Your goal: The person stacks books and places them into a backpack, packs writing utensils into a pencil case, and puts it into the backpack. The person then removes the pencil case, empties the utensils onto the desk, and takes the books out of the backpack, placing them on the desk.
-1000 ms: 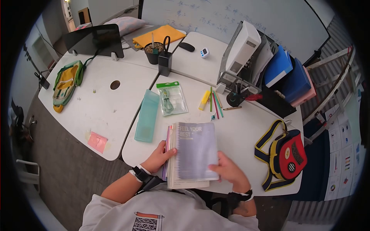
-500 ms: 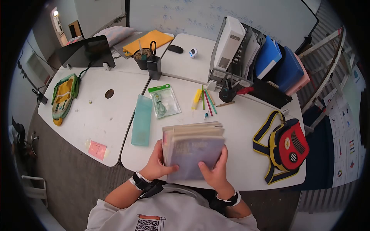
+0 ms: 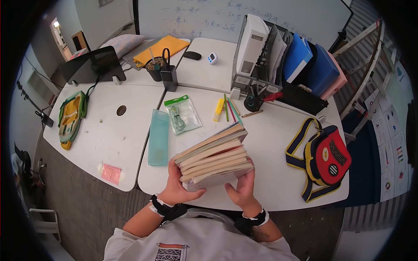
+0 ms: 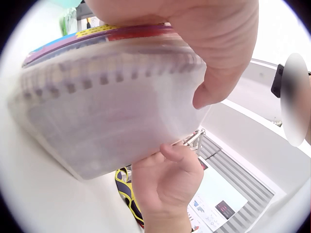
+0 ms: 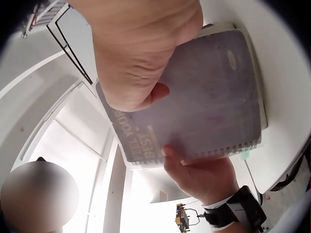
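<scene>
Both hands hold a stack of books and notebooks (image 3: 213,157) over the desk's near edge, page edges facing up in the head view. The left hand (image 3: 177,185) grips the stack's left side, its thumb across the near cover. At the right side, the right hand (image 3: 244,189) grips it with the thumb toward the same cover. A spiral notebook with a greyish-purple cover (image 5: 209,97) faces the person, its spiral also visible in the left wrist view (image 4: 112,116). The fingers behind the stack are mostly hidden.
A teal case (image 3: 158,138) and a bagged cable (image 3: 183,115) lie beyond the stack, with pens (image 3: 226,108) and a pen holder (image 3: 253,102) further right. A red backpack-shaped bag (image 3: 328,156) is at right, a green-yellow one (image 3: 72,117) at left. File racks (image 3: 261,56) stand behind.
The stack has tipped so its page edges face up instead of the purple cover. The right hand has moved from the cover's edge to grip the side. The head view has shifted somewhat.
</scene>
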Tool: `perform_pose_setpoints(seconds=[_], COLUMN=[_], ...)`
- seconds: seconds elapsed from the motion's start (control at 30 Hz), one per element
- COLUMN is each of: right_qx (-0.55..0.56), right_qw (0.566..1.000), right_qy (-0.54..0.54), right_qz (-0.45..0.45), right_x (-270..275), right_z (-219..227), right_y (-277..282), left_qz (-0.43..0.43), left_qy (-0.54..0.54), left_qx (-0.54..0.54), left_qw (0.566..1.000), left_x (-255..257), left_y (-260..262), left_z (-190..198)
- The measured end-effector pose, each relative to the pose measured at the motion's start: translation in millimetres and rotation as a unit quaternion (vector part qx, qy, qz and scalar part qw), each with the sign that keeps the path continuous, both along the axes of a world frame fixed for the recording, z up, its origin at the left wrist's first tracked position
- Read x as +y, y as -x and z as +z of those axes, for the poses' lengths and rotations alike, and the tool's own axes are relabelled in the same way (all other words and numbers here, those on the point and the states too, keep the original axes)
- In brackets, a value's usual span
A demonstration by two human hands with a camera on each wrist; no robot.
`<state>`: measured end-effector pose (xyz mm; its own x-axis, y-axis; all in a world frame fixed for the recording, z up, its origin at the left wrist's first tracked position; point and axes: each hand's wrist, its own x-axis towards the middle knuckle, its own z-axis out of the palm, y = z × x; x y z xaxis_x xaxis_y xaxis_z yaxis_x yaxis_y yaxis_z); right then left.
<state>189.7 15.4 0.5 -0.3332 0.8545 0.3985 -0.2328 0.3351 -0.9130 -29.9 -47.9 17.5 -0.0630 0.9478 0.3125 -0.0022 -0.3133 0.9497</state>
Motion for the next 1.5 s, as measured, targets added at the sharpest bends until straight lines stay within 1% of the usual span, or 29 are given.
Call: perform_pose_setpoints(seconds=[0.07,0.13,0.17,0.23,0.27,0.33,0.37,0.47,0.53,0.6,0.63,0.67,0.73,0.77,0.83,0.87,0.9,0.93,1.0,1.03,1.13,1.17,1.2,1.27,1.3,1.37,1.43,1.47,1.5], right_qx=[-0.040,-0.046,-0.053,-0.030,-0.008,-0.052,-0.097,-0.072,-0.073,-0.073,-0.191,-0.304,-0.369,-0.365,-0.450,-0.526,-0.593,-0.594,-0.670,-0.663,-0.660,-0.626,-0.626,-0.595,-0.559,-0.560,-0.548,-0.536,-0.534], right_qw=[0.999,0.999,0.999,1.000,1.000,0.998,0.994,0.997,0.997,0.996,0.970,0.915,0.876,0.848,0.700,0.609,0.513,0.509,0.572,0.580,0.587,0.611,0.613,0.658,0.686,0.707,0.742,0.759,0.775], right_qy=[0.016,0.004,-0.007,-0.007,-0.006,-0.025,-0.046,-0.020,-0.024,-0.029,-0.148,-0.261,-0.206,-0.166,-0.168,-0.141,-0.065,-0.064,0.063,-0.002,-0.005,-0.055,-0.054,-0.119,-0.163,-0.153,-0.151,-0.156,-0.160], right_qz=[0.023,0.012,0.000,-0.004,-0.006,-0.012,-0.018,0.016,0.023,0.031,-0.005,-0.040,-0.231,-0.346,-0.529,-0.576,-0.618,-0.620,-0.469,-0.474,-0.469,-0.481,-0.479,-0.447,-0.438,-0.403,-0.355,-0.334,-0.298], right_x=[-2,-7,-8,-9,-9,-5,-3,-1,3,14,29,44,60,78,109,117,118,120,125,129,112,108,101,85,73,54,35,28,22], right_z=[1,-1,-1,-1,-2,-7,-7,-2,-5,-1,6,15,44,36,33,36,40,36,14,-5,-2,-12,-15,-19,-14,-11,1,7,10], right_y=[3,9,11,12,13,8,6,5,0,-13,-28,-43,-73,-98,-160,-187,-193,-209,-249,-262,-235,-233,-227,-208,-190,-170,-156,-149,-148], left_qz=[0.002,0.050,0.050,0.038,0.038,0.045,0.045,0.069,0.084,0.083,0.083,0.082,0.083,0.082,0.082,0.078,0.082,0.086,0.084,0.086,0.089,0.090,0.090,0.088,0.088,0.084,0.078,0.073,0.068], left_qy=[-0.026,-0.050,-0.051,-0.035,-0.034,-0.073,-0.072,-0.052,-0.026,-0.038,-0.050,-0.051,-0.035,-0.035,-0.042,-0.043,-0.047,-0.051,-0.053,-0.052,-0.043,-0.041,-0.037,-0.031,-0.038,-0.046,0.002,0.003,0.015], left_qx=[-0.003,0.098,0.098,0.267,0.268,0.124,0.124,0.121,0.199,0.232,0.265,0.265,0.243,0.243,0.263,0.262,0.264,0.267,0.260,0.255,0.239,0.239,0.244,0.252,0.296,0.340,0.147,0.150,0.207], left_qw=[1.000,0.993,0.993,0.962,0.962,0.989,0.989,0.989,0.976,0.968,0.959,0.959,0.966,0.966,0.960,0.961,0.960,0.959,0.961,0.962,0.966,0.966,0.965,0.963,0.950,0.935,0.986,0.986,0.976], left_x=[0,-2,-2,-6,-5,-4,-4,-5,-3,-2,-2,-1,-2,-2,-2,-2,-1,-1,-1,0,-2,-2,-3,-3,-3,-4,-5,-6,-6], left_y=[-3,-5,-4,0,-1,-6,-8,-10,-5,-5,-5,-5,-5,-5,-4,-3,-3,-3,-3,-3,-4,-4,-4,-2,0,-1,-5,-3,0], left_z=[4,0,1,5,3,-1,-1,-4,-11,-11,-10,-10,-11,-11,-13,-13,-12,-12,-17,-19,-23,-21,-18,-15,-14,-17,-26,-25,-24])
